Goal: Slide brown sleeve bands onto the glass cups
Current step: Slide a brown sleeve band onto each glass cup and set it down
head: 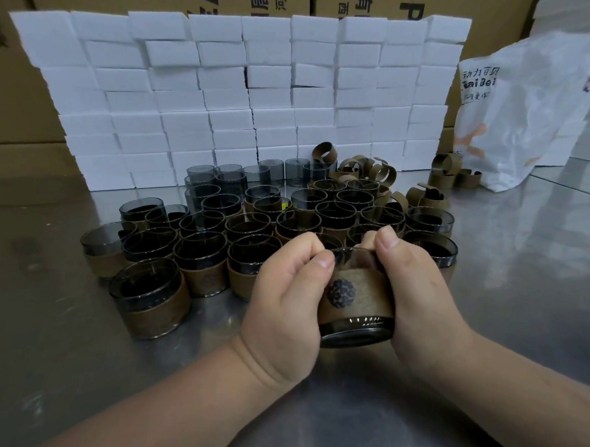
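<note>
I hold a smoky glass cup [356, 331] tilted toward me, just above the steel table. A brown sleeve band [356, 296] with a dark round emblem wraps its middle. My left hand [286, 304] grips the cup's left side, thumb on the band's upper edge. My right hand [413, 286] grips the right side, thumb at the rim. Behind stand several cups with bands [152, 302] and several bare grey cups [202, 179] further back. Loose brown bands [368, 170] lie in a heap at the back right.
A wall of white boxes [242, 91] lines the back of the steel table [56, 332]. A white plastic bag [523, 108] stands at the right with more bands [449, 174] beside it. Cardboard cartons [7, 83] stand behind.
</note>
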The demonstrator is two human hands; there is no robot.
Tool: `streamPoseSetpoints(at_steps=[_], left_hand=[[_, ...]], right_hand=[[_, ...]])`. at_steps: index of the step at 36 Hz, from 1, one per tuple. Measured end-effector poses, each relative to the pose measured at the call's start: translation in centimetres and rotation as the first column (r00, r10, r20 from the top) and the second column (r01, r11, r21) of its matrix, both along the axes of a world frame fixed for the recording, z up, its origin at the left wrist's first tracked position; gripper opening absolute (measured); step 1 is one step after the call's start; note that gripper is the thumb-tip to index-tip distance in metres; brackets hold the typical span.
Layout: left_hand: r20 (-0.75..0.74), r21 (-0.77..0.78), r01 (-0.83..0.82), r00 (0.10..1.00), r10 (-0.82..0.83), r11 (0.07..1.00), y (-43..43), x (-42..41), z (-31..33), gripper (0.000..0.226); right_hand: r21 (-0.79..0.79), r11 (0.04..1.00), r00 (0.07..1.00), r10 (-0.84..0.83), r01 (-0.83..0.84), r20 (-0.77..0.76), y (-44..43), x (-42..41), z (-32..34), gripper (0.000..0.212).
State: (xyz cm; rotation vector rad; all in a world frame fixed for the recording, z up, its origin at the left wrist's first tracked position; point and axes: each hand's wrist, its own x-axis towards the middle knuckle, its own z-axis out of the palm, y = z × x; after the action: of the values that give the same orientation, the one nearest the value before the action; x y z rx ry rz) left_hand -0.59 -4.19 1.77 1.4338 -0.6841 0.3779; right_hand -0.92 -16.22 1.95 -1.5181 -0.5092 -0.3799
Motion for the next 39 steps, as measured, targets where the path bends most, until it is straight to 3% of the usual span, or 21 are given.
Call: streamPoseSetpoints(at_steps=[10, 20, 39], left_hand=[[-0.007, 0.028, -0.010, 1.000, 0.010, 1.000, 0.21, 0.22, -0.09, 0.027], [-0.031, -0.004, 0.040, 0.999, -0.040, 0.999, 0.37, 0.30, -0.22, 0.041], [-0.059, -0.012, 0.081, 0.995, -0.081, 0.997, 0.43, 0.53, -0.40, 0.033]], right_hand=[[-0.037, 0.999, 1.000, 0.003, -0.003, 0.002, -0.06, -0.18, 0.11, 0.036], [-0.032, 0.999, 0.997, 0.000, -0.003, -0.081, 0.01, -0.17, 0.12, 0.043], [-0.064, 0.998, 0.997, -0.010, 0.005, -0.080, -0.05, -0.24, 0.16, 0.046]])
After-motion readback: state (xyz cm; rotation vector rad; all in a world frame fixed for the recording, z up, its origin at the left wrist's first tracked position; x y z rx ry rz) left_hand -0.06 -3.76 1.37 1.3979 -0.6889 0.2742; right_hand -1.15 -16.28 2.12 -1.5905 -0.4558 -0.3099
